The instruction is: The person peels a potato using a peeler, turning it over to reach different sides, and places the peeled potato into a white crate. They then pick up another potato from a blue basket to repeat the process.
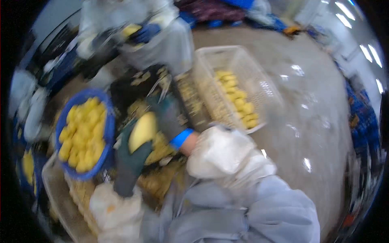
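Note:
My left hand, in a dark green-grey glove, is closed around a large yellow peeled mango. My right hand, gloved the same way with a blue band at the wrist, is just right of the mango, its fingers wrapped round a tool. That tool looks like a peeler with a thin metal frame pointing away from me; motion blur hides its details. Below both hands, pale peelings lie scattered over a dark surface. A blue basin heaped with yellow peeled mangoes stands left of my left hand.
A white perforated crate with yellow peeled mangoes stands at the right. Opposite me sits a person in white with gloved hands around a yellow piece. Another pale crate is at lower left. Wet floor extends to the right.

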Demonstrator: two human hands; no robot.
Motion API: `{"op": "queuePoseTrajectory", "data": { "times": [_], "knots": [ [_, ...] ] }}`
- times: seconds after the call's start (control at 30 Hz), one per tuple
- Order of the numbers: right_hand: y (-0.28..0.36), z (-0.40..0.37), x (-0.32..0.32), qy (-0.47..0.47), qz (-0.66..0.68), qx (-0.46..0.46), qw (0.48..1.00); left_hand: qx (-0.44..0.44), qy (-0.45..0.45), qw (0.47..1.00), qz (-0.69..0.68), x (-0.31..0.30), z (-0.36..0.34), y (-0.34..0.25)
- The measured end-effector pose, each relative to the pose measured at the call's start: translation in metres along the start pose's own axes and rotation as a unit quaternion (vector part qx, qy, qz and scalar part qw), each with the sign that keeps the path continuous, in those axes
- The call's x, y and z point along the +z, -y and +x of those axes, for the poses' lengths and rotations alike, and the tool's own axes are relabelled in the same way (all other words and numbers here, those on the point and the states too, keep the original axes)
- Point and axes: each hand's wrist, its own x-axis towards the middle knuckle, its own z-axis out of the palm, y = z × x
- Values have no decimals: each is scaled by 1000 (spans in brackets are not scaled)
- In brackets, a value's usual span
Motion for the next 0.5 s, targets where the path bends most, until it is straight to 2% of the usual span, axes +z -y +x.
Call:
{"op": "queuePoseTrajectory", "data": {
  "times": [0.03,0.07,0.13,0.2,0.27,0.3,0.33,0.4,0.43,0.5],
  "knots": [
    [18,-1,-3,19,25,14,999,-44,18,998,-42,-2,-2,8],
    [29,-1,-1,24,95,24,995,5,45,999,1,-3,4,10],
    [33,-2,6,39,53,5,998,-112,73,979,-155,-2,1,-5],
    [35,-1,7,47,77,45,995,-130,58,970,-197,-5,4,5],
    [36,7,1,57,75,59,994,-189,113,944,-247,-10,5,3],
    [46,11,0,37,89,92,991,104,130,983,-72,-11,2,26],
    [52,16,-5,39,90,93,991,103,128,984,-72,-12,1,24],
    [63,25,-18,62,114,124,984,31,123,987,-101,-12,3,16],
    [73,20,-21,73,169,115,976,31,122,987,-101,-11,4,9],
    [90,7,-18,105,134,133,976,-121,59,983,-125,-9,5,-4]
  ]
}}
